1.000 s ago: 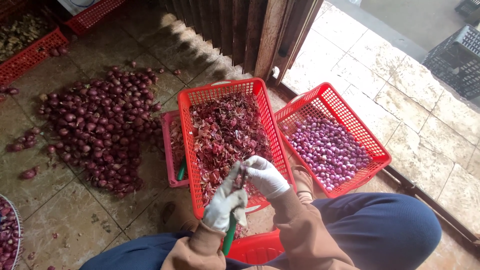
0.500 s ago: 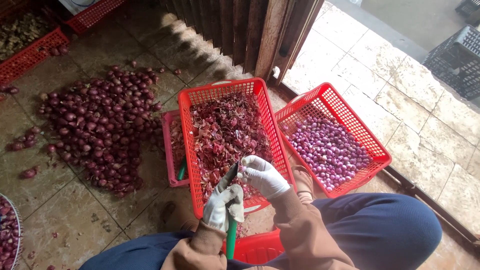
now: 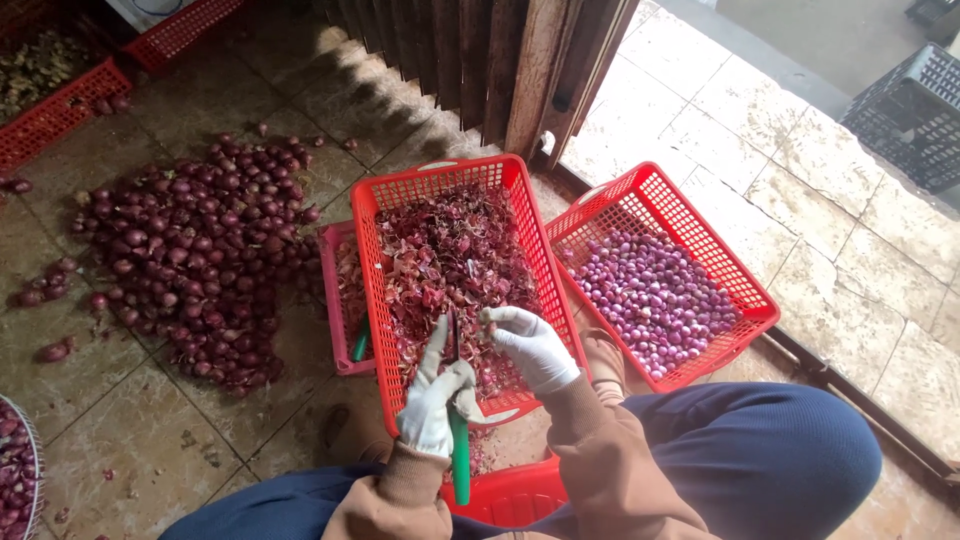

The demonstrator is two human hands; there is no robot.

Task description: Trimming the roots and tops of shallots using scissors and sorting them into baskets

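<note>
Left hand [image 3: 437, 395] clenched round a green-handled knife [image 3: 458, 440], right hand [image 3: 532, 345] pinching what looks like 1 shallot, mostly hidden, over the red basket [image 3: 372, 260] of peelings. Blade near gloved fingers [image 3: 500, 318]: could slip and nick.

Whatever the right hand [image 3: 533, 347] pinches is too small to tell — its fingers cover it. The green-handled knife [image 3: 459, 455] in the left hand [image 3: 434, 398] shows little blade. Far left of that hand, a wire basket [image 3: 30, 462] is cut off by the edge — as is the black crate [image 3: 912, 112] far up-right.
</note>
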